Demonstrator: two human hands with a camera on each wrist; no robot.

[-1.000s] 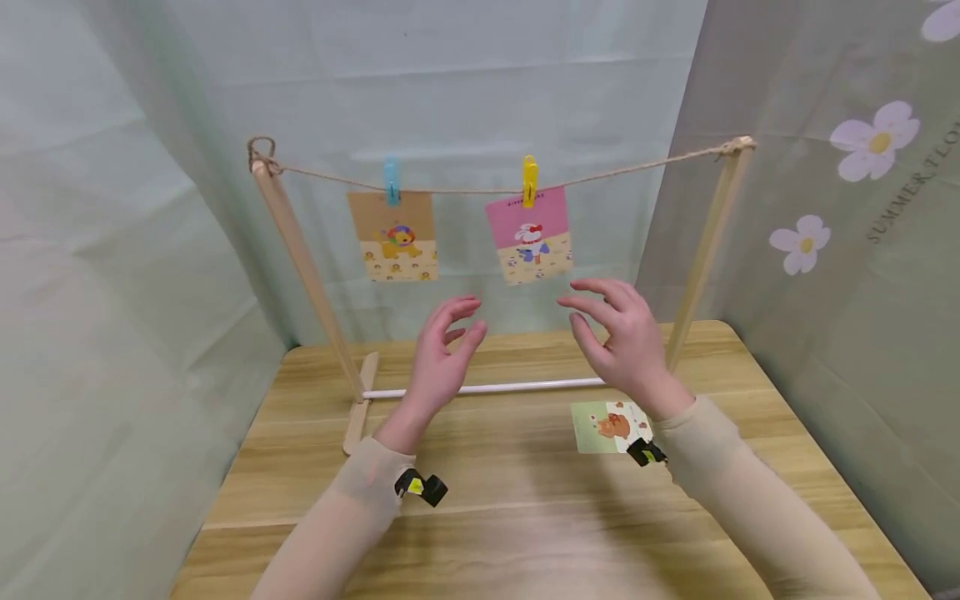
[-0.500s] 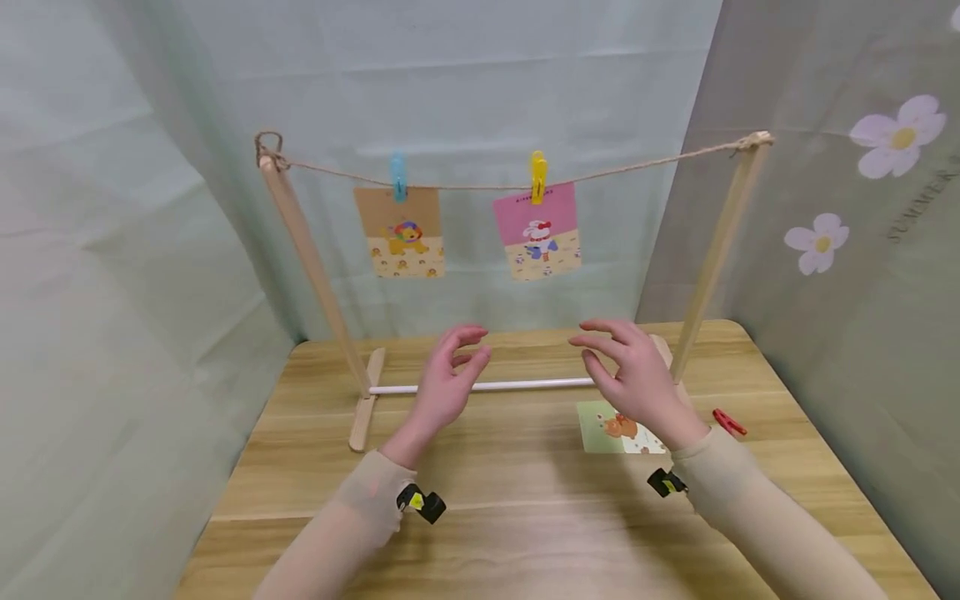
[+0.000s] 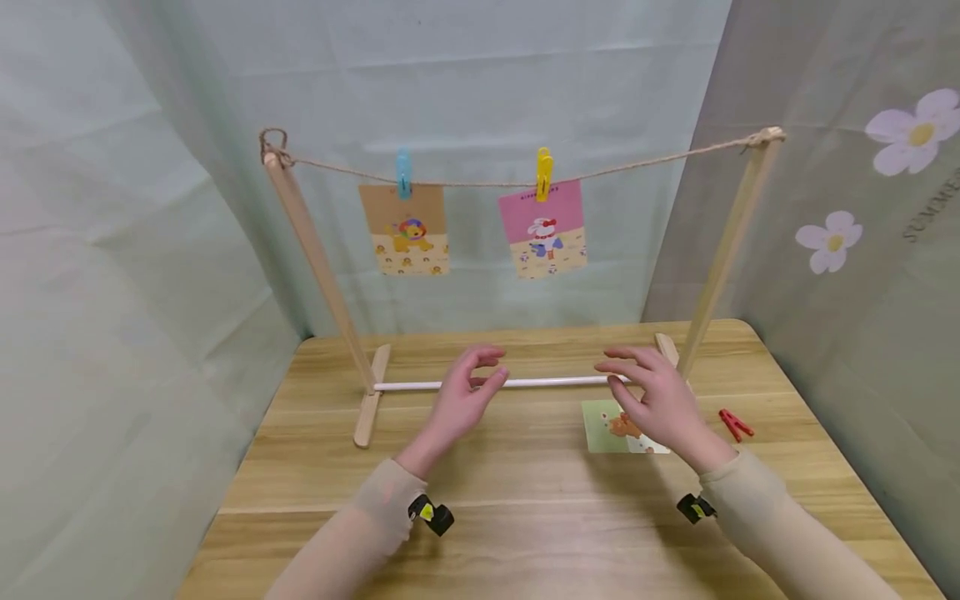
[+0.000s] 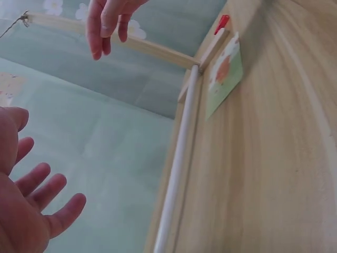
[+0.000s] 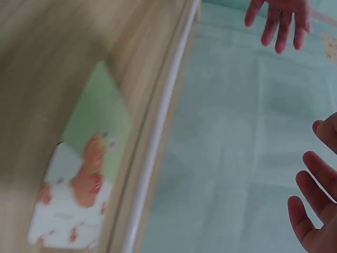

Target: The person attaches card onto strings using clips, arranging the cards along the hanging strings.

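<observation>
Green card flat on near side of rod, long axis roughly along it; red clip past rod's right end. Right hand above card — the nearer; left hand at rod's left half. Both empty — fingers loosely bent, thumbs apart.

Left sleeve and right sleeve are long, of plain light beige fabric, with light creasing towards the wrist. At the left cuff sits a black, compact, blocky wrist camera bearing a small yellow-green marking; at the right cuff, a second black unit of similar build carries a similar marking. Left hand and right hand are bare.
</observation>
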